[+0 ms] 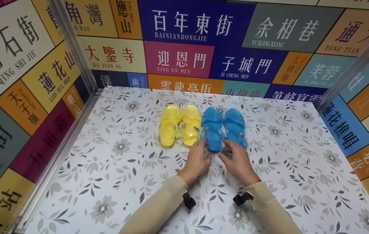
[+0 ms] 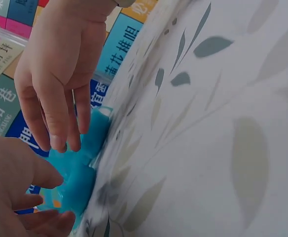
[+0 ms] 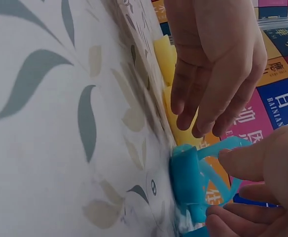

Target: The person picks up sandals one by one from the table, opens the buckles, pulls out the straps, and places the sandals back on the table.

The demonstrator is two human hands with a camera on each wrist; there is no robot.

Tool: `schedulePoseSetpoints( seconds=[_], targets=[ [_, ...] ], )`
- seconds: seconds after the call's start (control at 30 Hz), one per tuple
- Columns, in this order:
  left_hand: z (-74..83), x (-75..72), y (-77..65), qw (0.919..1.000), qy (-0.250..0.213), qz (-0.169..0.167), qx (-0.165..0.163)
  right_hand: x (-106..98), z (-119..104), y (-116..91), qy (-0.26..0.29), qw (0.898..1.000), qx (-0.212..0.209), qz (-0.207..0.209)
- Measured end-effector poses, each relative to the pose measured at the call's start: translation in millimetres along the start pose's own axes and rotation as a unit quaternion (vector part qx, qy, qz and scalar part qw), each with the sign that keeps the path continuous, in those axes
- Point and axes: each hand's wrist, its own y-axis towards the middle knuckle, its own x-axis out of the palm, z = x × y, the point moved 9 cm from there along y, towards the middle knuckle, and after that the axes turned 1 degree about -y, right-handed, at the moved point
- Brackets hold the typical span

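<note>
Two blue sandals (image 1: 212,118) stand side by side on the floral cloth, toes pointing away. My left hand (image 1: 197,161) is at the left of the nearer blue sandal's heel, fingers relaxed. On the other side of that heel, between the two blue sandals, is my right hand (image 1: 238,161), its thumb and fingers apart. In the right wrist view, the right hand (image 3: 267,173) overlaps the blue heel strap (image 3: 218,173); whether it touches is unclear. Left of the blue pair stand two yellow sandals (image 1: 170,113), the right one close to my left fingertips.
White cloth (image 1: 122,182) with grey flowers and leaves covers the tabletop. Panels with large printed characters (image 1: 184,58) stand along the back and both sides, with metal posts (image 1: 77,48) at the corners. A black wrist device (image 1: 189,201) sits at each cuff.
</note>
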Motion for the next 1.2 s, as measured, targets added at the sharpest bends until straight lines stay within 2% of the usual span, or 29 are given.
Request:
schedulePoseSetpoints(
  seconds=[0.07, 0.17, 0.27, 0.33, 0.4, 0.47, 0.63, 0.87, 1.03, 1.2],
  targets=[
    [5.4, 2.9, -2.0, 0.9998, -0.011, -0.015, 0.000, -6.4, 1.5, -3.8, 0.013, 1.000, 0.004, 0.006],
    [12.2, 12.7, -3.8, 0.9972, -0.052, -0.054, -0.007, -18.2, 2.6, -8.3, 0.023, 0.999, -0.005, 0.027],
    [18.4, 23.8, -3.4, 0.9918, -0.087, -0.092, -0.018, -32.6, 4.8, -11.0, 0.019, 0.997, -0.023, 0.068],
    [22.9, 29.8, -2.7, 0.9896, -0.096, -0.106, -0.020, -42.1, 7.4, -12.1, 0.013, 0.995, -0.032, 0.095],
    [27.3, 34.7, -1.3, 0.9888, -0.091, -0.116, -0.022, -50.5, 13.2, -12.6, -0.001, 0.993, -0.023, 0.115],
    [30.9, 39.4, 0.1, 0.9881, -0.084, -0.127, -0.025, -55.9, 23.0, -11.9, -0.009, 0.993, 0.007, 0.119],
    [34.5, 51.8, 1.7, 0.9848, -0.080, -0.147, -0.044, -56.3, 55.2, -6.4, 0.003, 0.993, 0.103, 0.060],
    [30.9, 66.1, 5.3, 0.9814, -0.087, -0.153, -0.077, -43.8, 89.3, 1.7, -0.010, 0.984, 0.171, -0.042],
    [28.3, 74.4, 10.2, 0.9786, -0.096, -0.154, -0.097, -36.3, 99.6, 7.8, -0.001, 0.982, 0.177, -0.069],
    [27.0, 80.5, 14.2, 0.9747, -0.116, -0.158, -0.108, -32.3, 96.9, 14.6, 0.012, 0.988, 0.140, -0.066]
  ],
)
